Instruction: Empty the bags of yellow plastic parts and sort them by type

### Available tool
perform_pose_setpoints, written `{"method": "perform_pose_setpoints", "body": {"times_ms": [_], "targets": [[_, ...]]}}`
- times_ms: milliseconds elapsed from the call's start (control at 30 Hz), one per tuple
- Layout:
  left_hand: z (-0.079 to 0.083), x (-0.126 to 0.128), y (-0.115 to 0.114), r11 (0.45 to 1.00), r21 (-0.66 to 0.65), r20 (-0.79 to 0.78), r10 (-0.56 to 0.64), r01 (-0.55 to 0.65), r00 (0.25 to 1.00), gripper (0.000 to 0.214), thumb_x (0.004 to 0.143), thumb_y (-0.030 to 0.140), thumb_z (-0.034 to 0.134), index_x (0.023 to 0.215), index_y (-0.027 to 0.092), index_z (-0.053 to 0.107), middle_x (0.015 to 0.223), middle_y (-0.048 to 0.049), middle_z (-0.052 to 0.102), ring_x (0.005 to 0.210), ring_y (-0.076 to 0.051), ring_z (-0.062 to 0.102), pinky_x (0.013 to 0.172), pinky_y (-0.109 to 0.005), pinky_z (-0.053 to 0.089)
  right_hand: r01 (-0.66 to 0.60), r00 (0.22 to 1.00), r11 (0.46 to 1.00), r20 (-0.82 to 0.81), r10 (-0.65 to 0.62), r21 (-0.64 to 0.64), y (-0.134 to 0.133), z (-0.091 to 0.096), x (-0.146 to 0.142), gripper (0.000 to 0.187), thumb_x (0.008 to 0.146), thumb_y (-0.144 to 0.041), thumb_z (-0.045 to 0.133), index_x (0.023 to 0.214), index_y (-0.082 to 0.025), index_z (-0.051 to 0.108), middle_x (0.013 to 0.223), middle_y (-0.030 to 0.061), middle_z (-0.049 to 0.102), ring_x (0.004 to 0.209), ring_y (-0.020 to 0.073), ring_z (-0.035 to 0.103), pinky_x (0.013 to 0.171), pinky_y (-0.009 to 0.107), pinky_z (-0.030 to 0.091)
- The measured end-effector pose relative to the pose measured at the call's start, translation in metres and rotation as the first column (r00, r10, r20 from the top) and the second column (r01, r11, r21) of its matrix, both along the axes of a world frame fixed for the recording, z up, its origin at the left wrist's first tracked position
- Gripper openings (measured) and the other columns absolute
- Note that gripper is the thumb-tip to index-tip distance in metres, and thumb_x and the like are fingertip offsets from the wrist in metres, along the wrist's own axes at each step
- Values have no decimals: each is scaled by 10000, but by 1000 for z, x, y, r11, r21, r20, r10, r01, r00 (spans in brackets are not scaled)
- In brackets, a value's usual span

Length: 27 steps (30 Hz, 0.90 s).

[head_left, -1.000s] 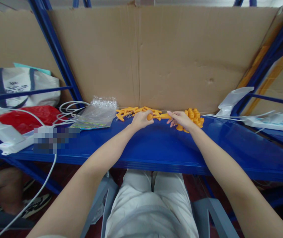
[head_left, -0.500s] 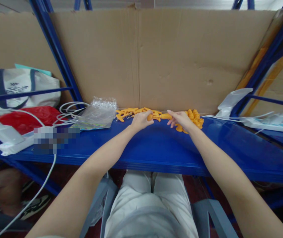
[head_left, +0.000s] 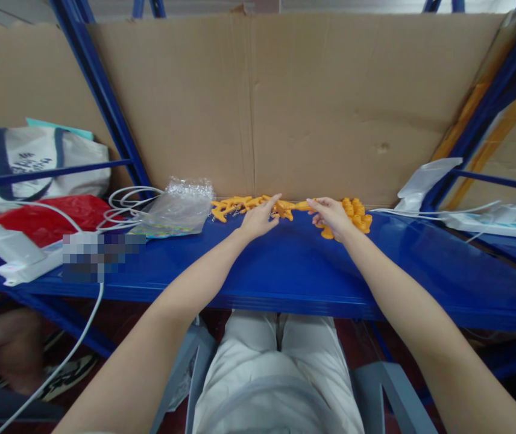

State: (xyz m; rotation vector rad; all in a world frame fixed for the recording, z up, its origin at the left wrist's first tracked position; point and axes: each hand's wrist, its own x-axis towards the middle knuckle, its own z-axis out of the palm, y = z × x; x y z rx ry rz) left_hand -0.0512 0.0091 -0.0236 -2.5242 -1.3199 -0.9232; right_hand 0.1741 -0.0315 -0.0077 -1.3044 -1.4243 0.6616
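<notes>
A long yellow-orange plastic piece (head_left: 302, 205) with a wider end is held just above the back of the blue shelf. My right hand (head_left: 333, 218) pinches its right end between thumb and fingers. Beside the wider left end is my left hand (head_left: 258, 220), its thumb and fingers apart; whether it touches the piece is hard to tell. Branching yellow-orange parts (head_left: 228, 208) lie behind and to the left of that hand. Rounded yellow-orange pieces (head_left: 360, 214) stand clustered just past my right hand, partly hidden by it.
Upright cardboard (head_left: 312, 108) closes off the back of the blue shelf (head_left: 285, 265). To the left are a clear plastic bag (head_left: 176, 208), a red bag (head_left: 59, 211), white cables and a power strip (head_left: 36, 265). Another power strip (head_left: 502, 228) lies right. A person's leg shows at lower left.
The fingers of my left hand have opened from the wider end of the piece. My right hand still holds the piece, which has turned a little.
</notes>
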Motion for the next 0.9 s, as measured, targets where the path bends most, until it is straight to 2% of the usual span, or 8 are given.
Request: {"method": "perform_pose_setpoints", "body": {"times_ms": [67, 100, 200, 367, 467, 533, 700, 900], "targets": [[-5, -3, 6, 1000, -18, -13, -16, 16, 1000, 748, 878, 264, 572, 1581, 220, 319, 1447, -108, 593, 1298, -249, 588, 1030, -347, 498, 62, 984, 991, 157, -80, 118, 4, -3, 3, 447, 835, -602, 686, 1035, -209, 610, 936, 98, 736, 656, 176, 660, 552, 289, 512], [-7, -5, 11, 999, -28, -29, -25, 25, 999, 752, 877, 260, 567, 1583, 214, 314, 1478, -110, 567, 1342, -250, 553, 1076, -357, 471, 81, 954, 979, 269, -131, 189, 5, -4, 4, 436, 842, -574, 687, 1061, -206, 609, 973, 102, 734, 725, 200, 676, 607, 312, 526], [-16, -10, 23, 997, -75, -114, -34, 25, 993, 661, 888, 275, 551, 1530, 190, 415, 1557, -122, 483, 1439, -255, 454, 1180, -382, 372, 77, 766, 937, 581, -274, 339, 4, -7, 5, 332, 890, -453, 654, 1103, -203, 617, 1091, 123, 723, 947, 269, 679, 784, 369, 506], [-28, -11, 36, 983, -180, -218, 6, -47, 976, 576, 943, 310, 490, 1505, 184, 460, 1596, -138, 424, 1476, -267, 401, 1197, -420, 341, 116, 441, 926, 816, -373, 360, -6, -7, -6, 269, 959, -351, 569, 1160, -174, 600, 1130, 174, 714, 1094, 332, 632, 864, 401, 403], [-30, -10, 39, 968, -235, -250, 24, -84, 968, 530, 965, 346, 457, 1476, 209, 499, 1583, -128, 446, 1467, -273, 413, 1174, -454, 367, 124, 313, 925, 871, -379, 359, -8, -8, -12, 266, 972, -332, 553, 1167, -155, 590, 1121, 200, 711, 1099, 344, 618, 883, 413, 358], [-30, -10, 39, 966, -240, -269, 29, -96, 963, 515, 972, 367, 445, 1462, 223, 515, 1577, -117, 457, 1459, -266, 423, 1165, -447, 378, 126, 273, 929, 888, -370, 348, -8, -11, -14, 258, 972, -317, 554, 1165, -151, 590, 1138, 207, 708, 1102, 343, 612, 900, 420, 338], [-28, -9, 36, 976, -161, -270, 96, -144, 958, 464, 952, 383, 487, 1375, 224, 598, 1485, -134, 554, 1346, -294, 536, 1078, -464, 467, 169, 232, 935, 909, -346, 313, -2, -18, -16, 287, 949, -331, 587, 1154, -133, 615, 1116, 210, 722, 1081, 339, 615, 948, 472, 329], [-25, -9, 34, 980, -97, -239, 149, -176, 960, 239, 888, 295, 563, 1014, 190, 737, 1151, -126, 728, 1107, -283, 672, 960, -389, 546, 129, 228, 978, 955, -191, 165, 1, -21, -14, 268, 943, -339, 586, 1143, -186, 679, 1183, 161, 732, 1153, 330, 614, 1059, 575, 299]]}}
